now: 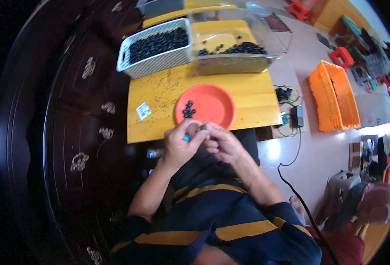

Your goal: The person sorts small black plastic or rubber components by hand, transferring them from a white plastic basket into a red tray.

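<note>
While both hands meet, a small dark piece (202, 127) shows.

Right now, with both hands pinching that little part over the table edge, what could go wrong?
1. The hands, left hand and right hand, hold a small dark part right above the table edge; if it slips, it would likely drop into the lap or onto the floor.
2. The orange plate sits close to that edge; a nudge from a hand might tip it and spill the dark pieces.
</note>
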`<state>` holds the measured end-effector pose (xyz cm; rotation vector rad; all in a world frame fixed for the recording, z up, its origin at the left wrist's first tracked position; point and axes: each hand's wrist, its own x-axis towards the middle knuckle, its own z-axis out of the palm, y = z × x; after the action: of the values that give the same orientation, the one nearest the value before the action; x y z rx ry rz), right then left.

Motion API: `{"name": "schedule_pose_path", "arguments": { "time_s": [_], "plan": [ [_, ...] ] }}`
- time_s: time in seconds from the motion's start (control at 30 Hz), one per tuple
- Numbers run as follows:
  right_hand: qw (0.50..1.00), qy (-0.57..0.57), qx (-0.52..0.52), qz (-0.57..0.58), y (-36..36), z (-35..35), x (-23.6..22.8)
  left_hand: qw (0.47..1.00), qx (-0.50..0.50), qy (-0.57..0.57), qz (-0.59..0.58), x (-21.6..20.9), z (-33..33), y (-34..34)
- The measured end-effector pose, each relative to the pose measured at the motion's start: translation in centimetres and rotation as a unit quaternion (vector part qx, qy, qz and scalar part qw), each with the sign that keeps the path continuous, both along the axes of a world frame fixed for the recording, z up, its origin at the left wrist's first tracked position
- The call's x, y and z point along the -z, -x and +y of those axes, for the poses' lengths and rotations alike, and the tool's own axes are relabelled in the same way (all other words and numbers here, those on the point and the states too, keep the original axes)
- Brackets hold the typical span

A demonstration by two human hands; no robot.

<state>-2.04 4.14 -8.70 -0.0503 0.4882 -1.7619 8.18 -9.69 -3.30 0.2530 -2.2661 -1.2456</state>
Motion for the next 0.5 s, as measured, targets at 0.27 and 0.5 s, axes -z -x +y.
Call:
{"name": "schedule_pose_path", "arguments": {
  "time_s": [0.27, 0.5],
  "plan": [
    [0.997, -0.017, 0.008, 0.069, 0.5, 0.4, -0.3, 0.992, 0.051, 0.086, -0.077, -0.1, -2.7, -0.9],
    [0.996, 0.001, -0.019, 0.086, 0.1, 0.1, -0.1, 0.988, 0.078, 0.113, -0.065, -0.5, -2.2, -0.7]
  ]
}}
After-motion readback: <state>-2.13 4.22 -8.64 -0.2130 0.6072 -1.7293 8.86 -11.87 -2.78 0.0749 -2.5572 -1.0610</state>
